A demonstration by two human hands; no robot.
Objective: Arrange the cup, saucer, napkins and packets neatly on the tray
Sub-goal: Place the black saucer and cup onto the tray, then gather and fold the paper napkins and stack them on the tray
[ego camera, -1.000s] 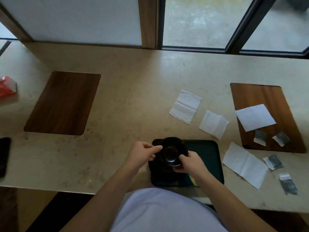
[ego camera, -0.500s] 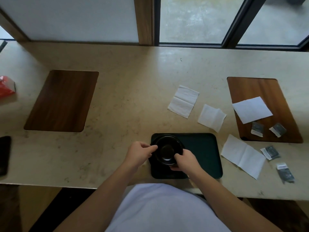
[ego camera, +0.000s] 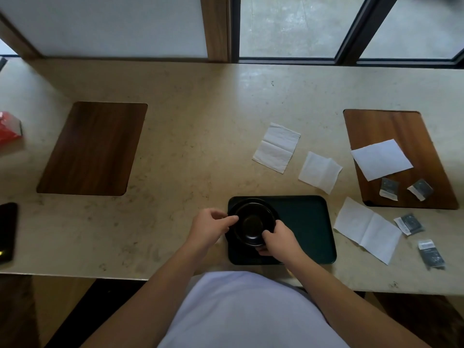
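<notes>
left hand + right hand: both pinching cup | cup over saucer, tray left end

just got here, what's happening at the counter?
A person holds a black cup with both hands, left hand and right hand, on a black saucer at the left end of a dark green rectangular tray. Four white paper napkins and four small dark packets lie off the tray to its right, two packets on a brown wooden placemat.
</notes>
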